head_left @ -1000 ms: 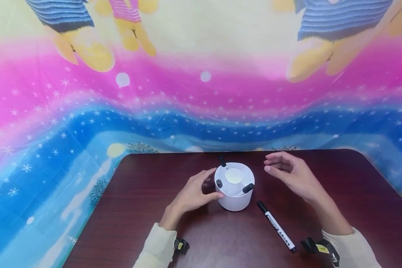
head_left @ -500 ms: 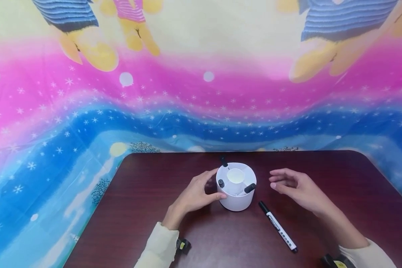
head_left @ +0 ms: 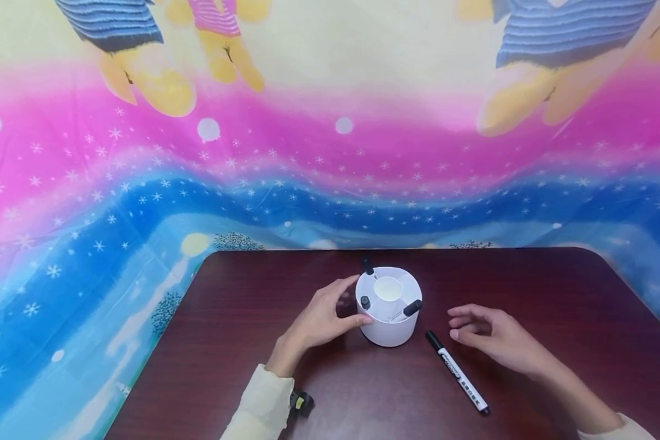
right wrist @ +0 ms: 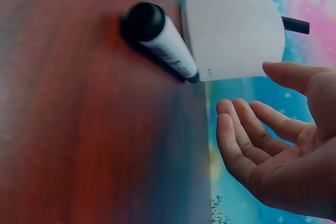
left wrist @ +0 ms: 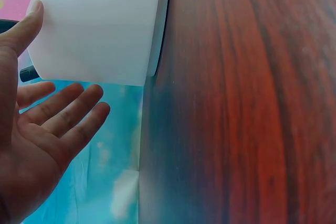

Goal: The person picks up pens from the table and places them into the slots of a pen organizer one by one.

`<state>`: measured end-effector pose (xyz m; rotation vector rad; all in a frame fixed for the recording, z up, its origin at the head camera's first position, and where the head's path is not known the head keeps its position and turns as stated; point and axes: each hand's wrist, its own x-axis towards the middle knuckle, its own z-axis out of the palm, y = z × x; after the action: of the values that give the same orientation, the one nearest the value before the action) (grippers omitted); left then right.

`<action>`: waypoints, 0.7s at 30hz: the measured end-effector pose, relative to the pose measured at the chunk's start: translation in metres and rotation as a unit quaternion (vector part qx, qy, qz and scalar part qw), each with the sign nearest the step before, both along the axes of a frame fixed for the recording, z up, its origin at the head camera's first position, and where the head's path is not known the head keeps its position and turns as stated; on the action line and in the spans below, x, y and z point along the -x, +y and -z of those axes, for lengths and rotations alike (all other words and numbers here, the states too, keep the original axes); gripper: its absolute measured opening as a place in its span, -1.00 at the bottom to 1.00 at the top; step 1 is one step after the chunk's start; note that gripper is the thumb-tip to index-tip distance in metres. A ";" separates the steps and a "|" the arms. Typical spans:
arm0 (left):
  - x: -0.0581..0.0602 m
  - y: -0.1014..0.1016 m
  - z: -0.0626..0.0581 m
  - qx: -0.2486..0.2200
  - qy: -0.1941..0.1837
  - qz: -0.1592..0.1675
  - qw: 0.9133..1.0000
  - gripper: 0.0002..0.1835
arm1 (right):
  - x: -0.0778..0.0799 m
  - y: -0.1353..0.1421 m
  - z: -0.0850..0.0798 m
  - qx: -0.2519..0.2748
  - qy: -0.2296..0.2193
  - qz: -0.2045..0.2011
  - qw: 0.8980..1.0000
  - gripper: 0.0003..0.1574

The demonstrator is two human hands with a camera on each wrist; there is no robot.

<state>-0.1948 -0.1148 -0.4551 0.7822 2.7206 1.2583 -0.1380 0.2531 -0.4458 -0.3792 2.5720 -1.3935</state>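
Note:
A round white pen holder (head_left: 390,333) stands on the table, with three black-capped markers (head_left: 412,308) leaning in the ring around its raised centre cup. My left hand (head_left: 323,315) rests at its left side. The thumb lies against the front wall and the index finger reaches toward the back. In the left wrist view the other fingers (left wrist: 76,114) extend fairly straight. A white whiteboard marker (head_left: 458,374) with a black cap lies slantwise on the table, right of the holder. My right hand (head_left: 497,336) hovers just right of that marker, fingers loosely bent and holding nothing.
The dark reddish-brown table (head_left: 225,366) has a rounded far edge. A colourful cloth (head_left: 330,165) with snowflakes and cartoon figures hangs behind it and down its left side. A black strap device (head_left: 301,402) sits at the left cuff.
My right hand has come down and toward me, from beside the holder's top to beside the loose marker. The left hand keeps its place at the holder.

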 end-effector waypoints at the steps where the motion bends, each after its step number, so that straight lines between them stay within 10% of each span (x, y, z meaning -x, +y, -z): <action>1: 0.000 0.000 0.000 0.001 0.000 0.000 1.000 -0.05 | -0.001 0.000 0.002 -0.003 -0.005 0.000 1.000 -0.40; 21: 0.000 0.000 0.000 -0.009 0.003 0.007 1.000 -0.09 | -0.017 0.005 0.026 0.001 -0.024 -0.011 1.000 -0.39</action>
<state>-0.1950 -0.1149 -0.4553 0.8055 2.7077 1.2815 -0.1209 0.2578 -0.4723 -0.3691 2.5196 -1.3801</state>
